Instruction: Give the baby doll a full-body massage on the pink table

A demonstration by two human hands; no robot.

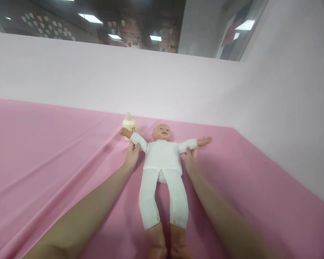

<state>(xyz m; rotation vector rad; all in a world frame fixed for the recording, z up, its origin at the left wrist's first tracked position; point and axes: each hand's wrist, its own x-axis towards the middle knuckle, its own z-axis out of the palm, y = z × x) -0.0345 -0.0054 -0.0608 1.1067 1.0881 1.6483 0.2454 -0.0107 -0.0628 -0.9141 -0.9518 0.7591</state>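
A baby doll (pixel 163 156) in a white cloth suit lies on its back, head toward the wall and both arms stretched out sideways. My left hand (pixel 133 154) is closed around the doll's arm on the left side of the view, near the sleeve. On the other side, my right hand (pixel 191 160) grips the opposite sleeve, its thumb in front and the other fingers partly hidden. Behind the doll's left-hand fist stands a pale yellow bottle (pixel 129 124) with a rounded top, partly covered by that fist.
Pink cloth (pixel 78 144) covers the surface under the doll, with long creases on the left. A white wall (pixel 118 79) rises behind it and another (pixel 291 108) on the right. Above is a window (pixel 140 21) showing ceiling lights and hanging heart shapes.
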